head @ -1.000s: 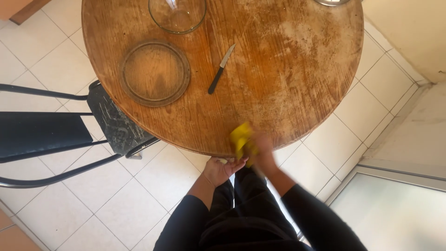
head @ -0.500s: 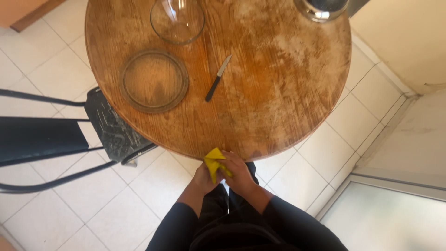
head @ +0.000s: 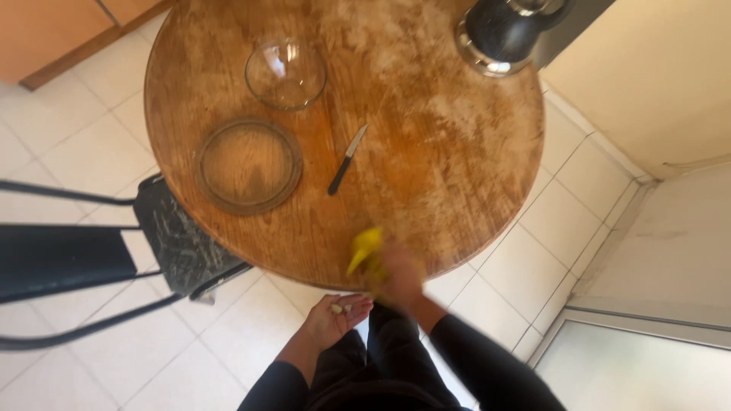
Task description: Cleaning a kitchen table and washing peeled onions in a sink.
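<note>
At nine o'clock, a black metal chair (head: pixel 91 262) is seen tucked against the round wooden table (head: pixel 457 175). A flat, shallow glass dish (head: pixel 248 164) lies on the table's left part, and a deeper clear glass bowl (head: pixel 285 73) stands just beyond it toward twelve o'clock. A small knife (head: pixel 347 160) with a dark handle lies near the middle, apart from both glass pieces, its blade pointed toward one o'clock. A dark pot-like vessel with a shiny rim (head: pixel 502 34) is cut off by the frame at one o'clock.

Below the table's near edge, at six o'clock, the left hand (head: pixel 333 320) is held palm up and cupped, fingers loosely open, with a few pale scraps resting in it. Half a second earlier both hands were gathered together under the rim with the yellow cloth (head: pixel 365 250) bunched between them; now they have been parted. The right hand (head: pixel 400 278) has been carried back up onto the tabletop and is blurred by motion; it appears closed around the cloth, though the fingers themselves cannot be made out. The cloth now lies on the wood just inside the near edge, at six o'clock.

From this it is judged that a sweep of crumbs has been caught in the cupped palm and that wiping has been resumed on the near part of the table.
</note>
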